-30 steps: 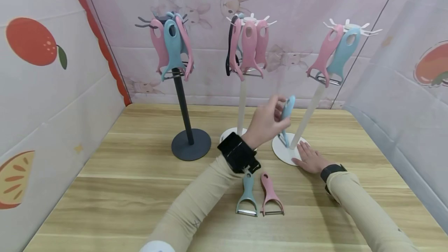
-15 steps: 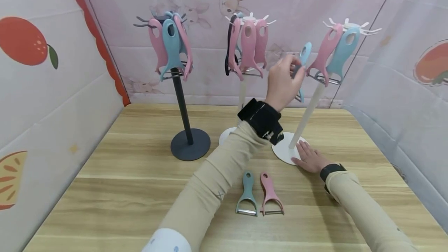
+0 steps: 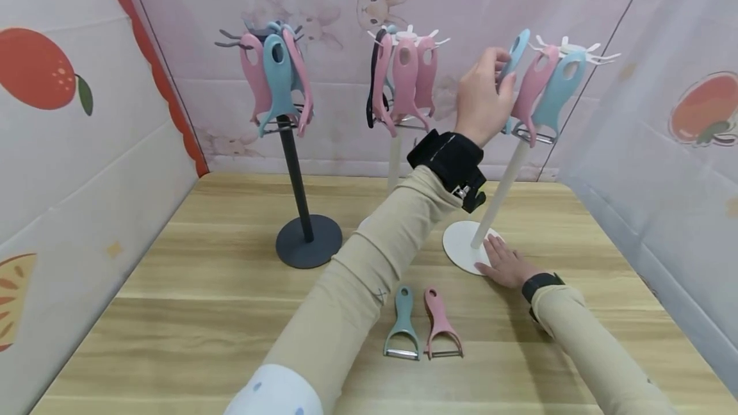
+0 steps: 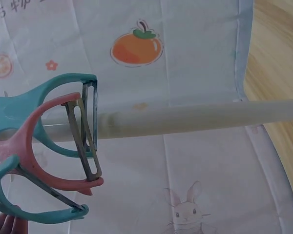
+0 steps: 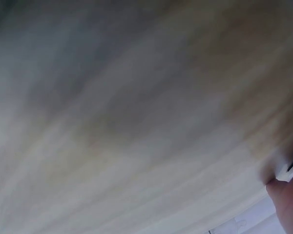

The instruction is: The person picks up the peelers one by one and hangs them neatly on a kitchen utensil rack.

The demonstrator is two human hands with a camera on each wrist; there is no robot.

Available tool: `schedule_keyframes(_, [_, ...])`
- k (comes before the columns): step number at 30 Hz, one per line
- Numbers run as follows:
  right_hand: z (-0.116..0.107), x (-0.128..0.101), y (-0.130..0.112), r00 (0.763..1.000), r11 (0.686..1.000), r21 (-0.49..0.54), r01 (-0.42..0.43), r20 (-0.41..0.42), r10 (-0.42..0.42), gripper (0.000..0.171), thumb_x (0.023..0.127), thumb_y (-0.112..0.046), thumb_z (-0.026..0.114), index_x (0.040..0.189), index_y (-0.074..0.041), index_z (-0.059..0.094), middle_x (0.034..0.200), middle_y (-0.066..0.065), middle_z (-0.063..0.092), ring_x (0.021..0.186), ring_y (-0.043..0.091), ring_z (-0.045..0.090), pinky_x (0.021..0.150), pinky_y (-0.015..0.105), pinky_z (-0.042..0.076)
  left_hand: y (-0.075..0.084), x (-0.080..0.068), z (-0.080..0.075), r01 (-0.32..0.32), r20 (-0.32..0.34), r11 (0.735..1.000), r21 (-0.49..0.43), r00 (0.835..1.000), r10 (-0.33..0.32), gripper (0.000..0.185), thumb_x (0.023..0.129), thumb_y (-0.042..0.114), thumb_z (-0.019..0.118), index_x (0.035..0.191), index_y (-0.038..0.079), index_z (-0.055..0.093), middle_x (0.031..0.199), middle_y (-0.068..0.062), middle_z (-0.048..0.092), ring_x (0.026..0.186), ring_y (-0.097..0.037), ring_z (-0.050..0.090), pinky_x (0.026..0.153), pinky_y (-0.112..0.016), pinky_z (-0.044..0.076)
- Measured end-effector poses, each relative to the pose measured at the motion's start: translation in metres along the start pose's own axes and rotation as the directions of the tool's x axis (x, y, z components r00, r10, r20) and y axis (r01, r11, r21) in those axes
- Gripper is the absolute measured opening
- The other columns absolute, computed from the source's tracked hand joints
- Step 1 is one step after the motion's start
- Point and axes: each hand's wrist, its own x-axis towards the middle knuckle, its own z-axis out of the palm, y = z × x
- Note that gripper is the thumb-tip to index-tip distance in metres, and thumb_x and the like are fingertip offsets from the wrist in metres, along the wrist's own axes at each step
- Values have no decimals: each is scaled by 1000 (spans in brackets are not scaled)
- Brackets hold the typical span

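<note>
My left hand [image 3: 484,96] pinches a light blue peeler [image 3: 517,50] by its handle, beside the top of the right white stand [image 3: 503,187]. In the left wrist view this held peeler [image 4: 44,217] shows its loop and blade, with fingertips [image 4: 12,225] at the bottom left corner. A pink peeler [image 3: 536,85] and another blue peeler [image 3: 558,89] hang from that stand's hooks, close to the held one. My right hand [image 3: 507,264] rests with straight fingers on the stand's round white base [image 3: 461,245]. The right wrist view is mostly blurred tabletop, with part of the hand [image 5: 289,200] at the edge.
A dark stand [image 3: 296,178] at the left and a middle white stand [image 3: 394,162] carry several more peelers. On the wooden table [image 3: 202,312] lie a green peeler [image 3: 403,312] and a pink one [image 3: 438,316]. Printed cloth [image 3: 334,104] encloses the back and sides.
My left hand has lifted the light blue peeler from low near the right stand's base up to its hooks. My right hand has stayed on the base.
</note>
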Motion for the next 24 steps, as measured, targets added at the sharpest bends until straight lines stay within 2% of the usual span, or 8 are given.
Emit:
schedule_keyframes(5, [1, -1, -2, 999, 1000, 13, 8, -33, -7, 85, 93, -56, 28, 138, 14, 12, 144, 34, 4, 131, 47, 3, 96, 68, 10, 1, 4, 2, -3, 36, 999, 43, 999, 1, 29, 91, 10, 53, 121, 8, 51, 116, -3, 60, 102, -9, 56, 79, -12, 41])
schedule_keyframes(11, [2, 0, -1, 1000, 1000, 3, 4, -17, -3, 80, 95, -51, 30, 138, 14, 11, 144, 34, 3, 131, 48, 3, 96, 68, 9, -5, 6, 3, -56, 78, 994, 98, 996, 49, 35, 90, 5, 52, 124, 8, 49, 120, -5, 58, 107, -9, 53, 84, -10, 38])
schedule_keyframes(16, [3, 1, 0, 1000, 1000, 1, 7, -20, -7, 80, 95, -50, 31, 138, 14, 12, 144, 34, 4, 131, 47, 3, 96, 68, 10, -6, 8, 6, -122, 175, 978, 172, 980, 91, 45, 86, -2, 52, 130, 9, 48, 125, -4, 54, 111, -10, 49, 89, -9, 32])
schedule_keyframes(20, [5, 2, 2, 999, 1000, -9, 12, -31, -13, 80, 95, -51, 30, 138, 14, 13, 144, 34, 5, 131, 47, 4, 96, 68, 12, -10, 3, 8, -162, 226, 974, 158, 966, 124, 50, 85, -4, 50, 134, 7, 43, 129, -5, 51, 113, -10, 47, 92, -8, 29])
schedule_keyframes(24, [5, 2, 2, 999, 1000, -13, 16, -40, -17, 84, 94, -56, 26, 138, 14, 13, 144, 34, 4, 131, 47, 4, 96, 68, 12, -17, -7, 10, -174, 208, 977, 123, 967, 146, 50, 87, -1, 49, 136, 4, 40, 130, -8, 50, 114, -11, 48, 92, -8, 29])
